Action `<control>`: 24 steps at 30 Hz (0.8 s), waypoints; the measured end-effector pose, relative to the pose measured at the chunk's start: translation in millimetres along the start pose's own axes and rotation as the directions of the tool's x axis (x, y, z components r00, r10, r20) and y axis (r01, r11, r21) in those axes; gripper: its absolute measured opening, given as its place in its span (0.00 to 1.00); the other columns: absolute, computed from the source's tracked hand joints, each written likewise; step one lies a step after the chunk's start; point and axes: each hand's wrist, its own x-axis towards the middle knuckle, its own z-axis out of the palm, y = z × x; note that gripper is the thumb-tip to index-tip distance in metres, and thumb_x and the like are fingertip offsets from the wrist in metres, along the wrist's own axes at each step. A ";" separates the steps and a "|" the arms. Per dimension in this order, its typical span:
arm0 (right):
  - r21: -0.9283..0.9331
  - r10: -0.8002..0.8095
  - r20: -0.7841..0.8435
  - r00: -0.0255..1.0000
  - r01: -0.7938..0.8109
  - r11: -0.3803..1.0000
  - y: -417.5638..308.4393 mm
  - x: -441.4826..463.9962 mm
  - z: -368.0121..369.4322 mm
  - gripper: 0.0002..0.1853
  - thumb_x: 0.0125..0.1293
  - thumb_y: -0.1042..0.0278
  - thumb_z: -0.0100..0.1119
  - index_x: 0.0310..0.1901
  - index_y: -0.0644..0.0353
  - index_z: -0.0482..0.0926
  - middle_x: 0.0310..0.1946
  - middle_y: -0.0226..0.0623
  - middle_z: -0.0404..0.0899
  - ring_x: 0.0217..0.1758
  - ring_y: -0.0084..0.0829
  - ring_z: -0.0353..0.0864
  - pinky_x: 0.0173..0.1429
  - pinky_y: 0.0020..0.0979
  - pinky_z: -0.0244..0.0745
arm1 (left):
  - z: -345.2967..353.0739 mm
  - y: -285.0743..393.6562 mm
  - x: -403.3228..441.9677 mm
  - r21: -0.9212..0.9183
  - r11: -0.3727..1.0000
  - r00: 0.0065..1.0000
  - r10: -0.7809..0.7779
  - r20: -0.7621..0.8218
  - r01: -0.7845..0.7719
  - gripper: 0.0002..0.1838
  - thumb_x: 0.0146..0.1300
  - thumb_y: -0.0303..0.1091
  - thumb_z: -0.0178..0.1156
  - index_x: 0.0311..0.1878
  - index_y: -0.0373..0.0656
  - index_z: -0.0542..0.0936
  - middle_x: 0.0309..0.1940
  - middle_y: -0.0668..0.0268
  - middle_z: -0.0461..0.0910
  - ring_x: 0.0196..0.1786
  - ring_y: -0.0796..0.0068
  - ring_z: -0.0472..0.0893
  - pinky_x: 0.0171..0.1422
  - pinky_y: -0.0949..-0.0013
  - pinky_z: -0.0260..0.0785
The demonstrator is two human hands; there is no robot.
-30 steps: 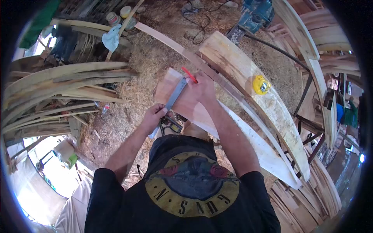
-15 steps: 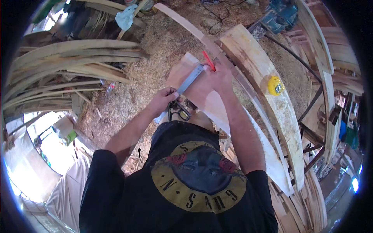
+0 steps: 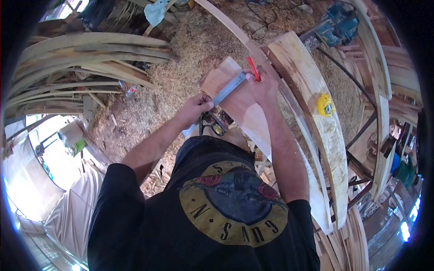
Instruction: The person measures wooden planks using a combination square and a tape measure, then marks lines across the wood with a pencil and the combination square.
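A metal ruler (image 3: pixel 229 89) lies slantwise across a wide flat board (image 3: pixel 246 113). Its lower left end is pinched in my left hand (image 3: pixel 197 108), just off the board's edge. My right hand (image 3: pixel 263 89) is at the ruler's upper end, closed around a red pencil (image 3: pixel 253 68) that points up and away from the board. Below the ruler, close to my body, a dark tool with a yellowish part (image 3: pixel 219 126) is partly hidden. A thin curved strip of wood (image 3: pixel 289 97) runs just right of my right hand.
A thick curved plank (image 3: pixel 312 86) carries a yellow tape measure (image 3: pixel 325 105) on the right. Behind it stands a blue-green machine (image 3: pixel 337 26). Curved boards (image 3: pixel 90 49) are stacked at the left. Wood shavings (image 3: pixel 181 74) cover the floor.
The view has shifted, so the board, ruler and both hands appear higher and further right. The ruler now looks more slanted, with both hands still at it.
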 end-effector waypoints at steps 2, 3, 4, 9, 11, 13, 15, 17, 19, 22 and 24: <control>0.006 0.000 0.006 1.000 0.000 1.000 -0.2 -0.1 -0.6 0.09 0.66 0.63 0.67 0.45 0.49 0.90 0.40 0.41 0.86 0.41 0.40 0.87 0.48 0.39 0.81 | -0.3 -2.5 1.0 -0.018 1.000 1.000 0.007 0.007 -0.007 0.08 0.74 0.30 0.58 0.50 0.35 0.75 0.43 0.55 0.84 0.38 0.67 0.85 0.41 0.63 0.83; 0.010 0.003 0.011 1.000 -0.004 1.000 -0.3 0.0 -1.0 0.09 0.66 0.64 0.67 0.45 0.49 0.90 0.40 0.41 0.86 0.41 0.40 0.86 0.48 0.39 0.80 | -0.1 -2.4 1.5 -0.026 1.000 1.000 0.010 0.011 -0.010 0.08 0.74 0.30 0.58 0.50 0.36 0.75 0.43 0.55 0.84 0.39 0.67 0.85 0.41 0.63 0.83; 0.013 0.007 0.016 1.000 -0.008 1.000 -0.6 0.4 -1.3 0.09 0.66 0.64 0.66 0.46 0.50 0.90 0.40 0.42 0.86 0.41 0.40 0.86 0.48 0.39 0.80 | 0.0 -2.2 1.9 -0.023 1.000 1.000 0.019 0.009 -0.018 0.08 0.74 0.30 0.58 0.50 0.36 0.75 0.43 0.56 0.84 0.38 0.68 0.85 0.41 0.64 0.83; 0.017 0.013 0.023 1.000 -0.013 1.000 -0.9 0.7 -2.3 0.10 0.66 0.63 0.67 0.46 0.51 0.90 0.39 0.43 0.86 0.42 0.42 0.86 0.50 0.40 0.80 | 0.4 -3.5 2.9 -0.022 0.999 0.999 0.039 0.017 -0.038 0.09 0.74 0.31 0.57 0.51 0.37 0.74 0.45 0.56 0.84 0.38 0.70 0.84 0.40 0.65 0.83; 0.025 0.025 0.026 0.999 -0.025 0.999 0.1 1.1 -1.1 0.10 0.66 0.62 0.67 0.47 0.51 0.90 0.40 0.44 0.85 0.43 0.43 0.86 0.51 0.40 0.80 | 2.0 -1.6 1.4 -0.003 1.000 1.000 0.030 -0.002 -0.030 0.09 0.74 0.31 0.58 0.51 0.37 0.74 0.45 0.57 0.85 0.37 0.71 0.83 0.39 0.65 0.83; 0.032 0.045 0.032 0.998 -0.046 0.998 0.0 1.0 -0.7 0.10 0.66 0.62 0.67 0.47 0.51 0.89 0.40 0.44 0.85 0.43 0.43 0.86 0.51 0.40 0.80 | 2.7 -0.2 0.9 0.001 1.000 1.000 0.019 -0.006 -0.019 0.09 0.74 0.31 0.58 0.51 0.37 0.74 0.46 0.57 0.85 0.37 0.71 0.83 0.39 0.66 0.82; -0.001 0.036 0.046 0.998 -0.036 0.999 -1.3 1.5 -2.9 0.10 0.66 0.62 0.67 0.47 0.50 0.89 0.40 0.43 0.85 0.43 0.43 0.86 0.52 0.40 0.80 | 1.4 -0.1 0.9 -0.011 1.000 1.000 0.005 0.008 -0.005 0.09 0.74 0.31 0.58 0.51 0.37 0.74 0.46 0.57 0.85 0.37 0.72 0.83 0.38 0.66 0.82; -0.002 0.033 0.049 0.998 -0.033 0.999 -3.0 0.8 -4.6 0.10 0.67 0.62 0.66 0.47 0.49 0.90 0.40 0.43 0.85 0.44 0.43 0.86 0.52 0.41 0.80 | 0.9 1.4 0.6 -0.010 1.000 1.000 -0.005 0.015 0.005 0.09 0.74 0.31 0.58 0.52 0.37 0.74 0.46 0.58 0.85 0.36 0.72 0.83 0.38 0.66 0.81; 0.032 0.034 0.043 0.998 -0.035 0.999 -4.0 0.1 -4.7 0.09 0.67 0.62 0.66 0.46 0.49 0.90 0.41 0.43 0.85 0.44 0.43 0.86 0.52 0.41 0.80 | 1.8 5.0 -1.2 -0.015 1.000 1.000 -0.013 0.022 0.013 0.10 0.73 0.31 0.58 0.52 0.37 0.74 0.46 0.58 0.85 0.36 0.72 0.83 0.39 0.67 0.81; 0.011 0.022 0.040 0.999 -0.023 1.000 -3.6 0.9 -4.1 0.09 0.67 0.63 0.66 0.46 0.49 0.90 0.41 0.42 0.85 0.44 0.43 0.86 0.52 0.41 0.80 | 2.1 6.9 -2.6 -0.020 1.000 1.000 -0.011 0.027 0.011 0.10 0.73 0.31 0.58 0.51 0.37 0.74 0.46 0.58 0.85 0.35 0.72 0.83 0.40 0.67 0.81; -0.020 0.013 0.039 0.999 -0.012 1.000 -3.7 1.1 -4.1 0.09 0.67 0.63 0.65 0.46 0.49 0.90 0.41 0.42 0.85 0.44 0.43 0.86 0.51 0.41 0.80 | 1.4 4.1 -0.4 -0.010 1.000 1.000 0.007 0.021 -0.007 0.10 0.73 0.31 0.58 0.51 0.37 0.74 0.46 0.58 0.85 0.35 0.72 0.83 0.40 0.67 0.81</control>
